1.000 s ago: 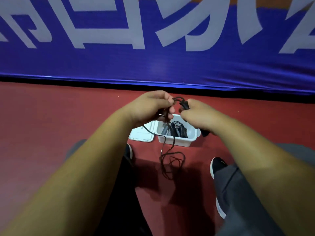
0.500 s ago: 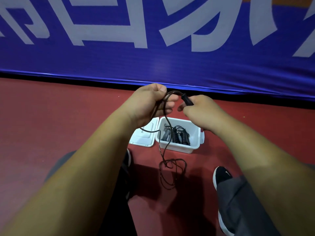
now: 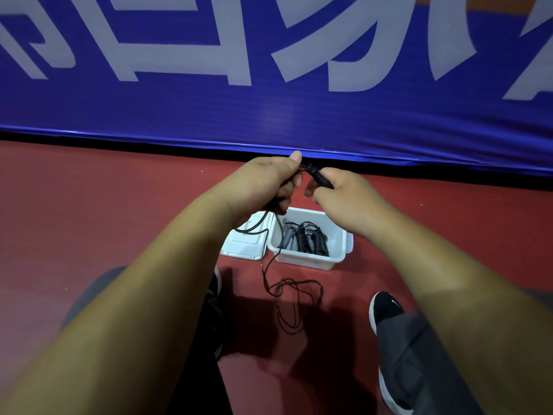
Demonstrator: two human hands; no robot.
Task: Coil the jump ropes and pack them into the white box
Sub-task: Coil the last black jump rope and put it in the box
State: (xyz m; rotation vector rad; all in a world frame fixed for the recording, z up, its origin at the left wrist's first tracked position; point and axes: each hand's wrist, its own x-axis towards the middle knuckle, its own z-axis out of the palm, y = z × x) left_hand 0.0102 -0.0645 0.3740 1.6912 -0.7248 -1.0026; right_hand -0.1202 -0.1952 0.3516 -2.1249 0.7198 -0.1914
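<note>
Red floor (image 3: 89, 205): both hands, left hand (image 3: 266, 182) and right hand (image 3: 344, 193), grip jump rope (image 3: 321, 178)

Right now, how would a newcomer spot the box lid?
Below the blue banner, a white plastic box sits on the red floor. The flat white lid lies against its left side, empty, whereas the box holds coiled ropes.

Item count, head view.
Two hands: left hand (image 3: 266, 182), right hand (image 3: 344, 196); one loose jump rope (image 3: 270, 266); one white box (image 3: 308, 259) holding coiled ropes (image 3: 305, 239), number unclear; one lid (image 3: 244, 244); two black shoes, right shoe (image 3: 384, 310) plainly visible.
</note>
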